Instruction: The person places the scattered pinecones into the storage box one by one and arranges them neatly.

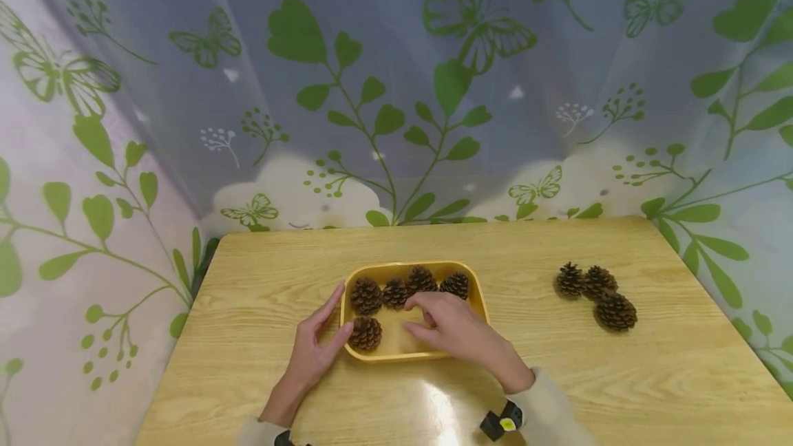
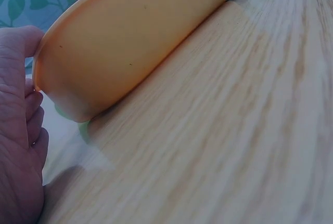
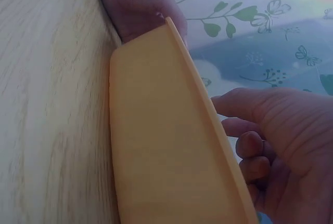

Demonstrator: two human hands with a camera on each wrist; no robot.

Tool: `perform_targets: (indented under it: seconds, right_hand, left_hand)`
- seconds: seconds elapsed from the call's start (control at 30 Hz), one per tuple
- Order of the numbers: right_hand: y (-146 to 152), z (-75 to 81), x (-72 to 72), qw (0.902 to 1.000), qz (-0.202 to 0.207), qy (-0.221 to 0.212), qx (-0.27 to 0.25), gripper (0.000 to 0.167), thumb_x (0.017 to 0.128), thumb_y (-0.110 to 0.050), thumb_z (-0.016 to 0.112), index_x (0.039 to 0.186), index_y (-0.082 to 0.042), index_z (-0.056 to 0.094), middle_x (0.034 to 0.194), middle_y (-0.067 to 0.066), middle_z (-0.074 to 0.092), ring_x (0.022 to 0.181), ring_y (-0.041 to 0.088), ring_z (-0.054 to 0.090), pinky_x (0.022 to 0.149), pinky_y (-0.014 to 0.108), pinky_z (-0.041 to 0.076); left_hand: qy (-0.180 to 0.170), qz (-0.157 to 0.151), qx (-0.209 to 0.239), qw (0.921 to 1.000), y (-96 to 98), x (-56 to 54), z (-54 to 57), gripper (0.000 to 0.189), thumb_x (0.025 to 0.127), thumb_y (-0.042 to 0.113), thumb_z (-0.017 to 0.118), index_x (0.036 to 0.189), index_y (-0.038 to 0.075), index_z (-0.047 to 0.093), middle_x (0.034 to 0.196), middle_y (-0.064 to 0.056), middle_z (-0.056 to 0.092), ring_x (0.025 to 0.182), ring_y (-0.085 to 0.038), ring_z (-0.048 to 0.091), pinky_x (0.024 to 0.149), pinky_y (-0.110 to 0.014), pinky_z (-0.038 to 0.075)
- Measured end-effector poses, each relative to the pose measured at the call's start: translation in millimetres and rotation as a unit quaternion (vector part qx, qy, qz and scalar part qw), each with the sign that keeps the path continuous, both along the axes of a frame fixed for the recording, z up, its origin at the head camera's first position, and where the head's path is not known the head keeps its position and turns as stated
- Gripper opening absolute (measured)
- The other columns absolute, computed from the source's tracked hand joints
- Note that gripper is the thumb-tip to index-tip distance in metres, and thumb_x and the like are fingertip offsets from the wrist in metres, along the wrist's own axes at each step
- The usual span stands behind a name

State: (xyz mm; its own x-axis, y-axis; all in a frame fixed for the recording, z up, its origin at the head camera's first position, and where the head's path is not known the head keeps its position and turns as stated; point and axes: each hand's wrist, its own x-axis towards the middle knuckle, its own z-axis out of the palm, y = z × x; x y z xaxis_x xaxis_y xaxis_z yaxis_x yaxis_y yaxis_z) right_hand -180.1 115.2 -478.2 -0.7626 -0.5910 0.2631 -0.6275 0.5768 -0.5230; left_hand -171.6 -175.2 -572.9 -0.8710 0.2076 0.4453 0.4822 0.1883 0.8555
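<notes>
A yellow tray (image 1: 403,358) stands on the wooden table with several brown pine cones in it. Most line its far side, such as one pine cone (image 1: 366,295) at the far left corner; another (image 1: 365,333) sits at the near left. My left hand (image 1: 312,346) holds the tray's left end, thumb over the rim and fingers along the outer wall. Over the tray's right half is my right hand (image 1: 455,325), its thumb and index finger bent and apart with nothing visible between them. In the right wrist view, the right fingers (image 3: 255,168) are loosely curled beyond the rim.
Three pine cones (image 1: 616,312) lie grouped on the table (image 1: 539,391) to the right of the tray. A curtain (image 1: 384,54) printed with leaves and butterflies hangs behind the table and along both sides.
</notes>
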Motion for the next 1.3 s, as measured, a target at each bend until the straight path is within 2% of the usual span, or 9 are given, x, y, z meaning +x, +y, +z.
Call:
perform_targets:
  seconds: [0.13, 0.47, 0.67, 0.9, 1.03, 1.3]
  right_hand:
    - [10, 0.0, 0.3, 0.9999, -0.005, -0.015, -0.005, 0.026, 0.098, -0.022, 0.076, 0.118, -0.006, 0.074, 0.066, -0.015, 0.044, 0.057, -0.001, 0.036, 0.053, 0.019, 0.034]
    - [25, 3.8, -5.0, 0.9994, -0.028, -0.01, -0.016, 0.025, 0.097, -0.022, 0.078, 0.118, -0.008, 0.073, 0.065, -0.014, 0.042, 0.055, 0.0, 0.033, 0.05, 0.019, 0.03]
    - [37, 9.0, -6.2, 0.9979, -0.06, -0.012, -0.018, 0.028, 0.096, -0.021, 0.078, 0.119, -0.007, 0.072, 0.063, -0.013, 0.042, 0.053, 0.0, 0.031, 0.05, 0.02, 0.027]
    - [55, 12.8, -6.1, 0.9953, -0.092, -0.024, -0.019, 0.029, 0.097, -0.022, 0.077, 0.121, -0.005, 0.072, 0.064, -0.013, 0.044, 0.053, 0.001, 0.035, 0.051, 0.022, 0.034]
    - [66, 17.5, -10.1, 0.9944, -0.103, -0.017, -0.016, 0.031, 0.099, -0.023, 0.075, 0.122, -0.003, 0.072, 0.064, -0.012, 0.047, 0.054, 0.002, 0.038, 0.052, 0.023, 0.037]
    - [89, 23.0, -15.3, 0.9907, -0.134, -0.023, -0.014, 0.036, 0.1, -0.024, 0.074, 0.127, -0.001, 0.069, 0.064, -0.01, 0.045, 0.053, 0.004, 0.036, 0.05, 0.024, 0.034]
  left_hand:
    - [-0.001, -0.003, -0.002, 1.0, 0.9, -1.0, -0.5, 0.065, 0.099, 0.001, 0.067, 0.159, 0.004, 0.042, 0.163, -0.012, 0.043, 0.152, -0.023, 0.038, 0.125, -0.023, 0.027]
    - [0.007, -0.003, -0.005, 1.0, 2.1, -2.1, 2.5, 0.065, 0.099, 0.002, 0.067, 0.159, 0.005, 0.042, 0.162, -0.013, 0.043, 0.152, -0.023, 0.038, 0.125, -0.024, 0.027]
    - [0.019, -0.008, -0.004, 0.9998, 2.6, -2.8, 3.6, 0.065, 0.099, -0.001, 0.066, 0.158, 0.002, 0.042, 0.161, -0.017, 0.044, 0.151, -0.027, 0.039, 0.125, -0.023, 0.028]
    - [0.02, -0.013, 0.002, 0.9997, 3.7, -0.3, 6.1, 0.065, 0.098, -0.003, 0.066, 0.158, 0.001, 0.042, 0.161, -0.019, 0.044, 0.15, -0.031, 0.039, 0.124, -0.022, 0.029]
    - [0.016, -0.008, 0.003, 0.9998, 3.4, 0.5, 4.8, 0.064, 0.098, -0.001, 0.066, 0.158, 0.002, 0.043, 0.161, -0.019, 0.043, 0.151, -0.028, 0.04, 0.124, -0.022, 0.028]
    - [0.01, -0.005, 0.006, 0.9999, 0.6, -0.1, -1.4, 0.064, 0.098, -0.002, 0.065, 0.158, 0.002, 0.042, 0.161, -0.019, 0.043, 0.151, -0.022, 0.039, 0.124, -0.023, 0.028]
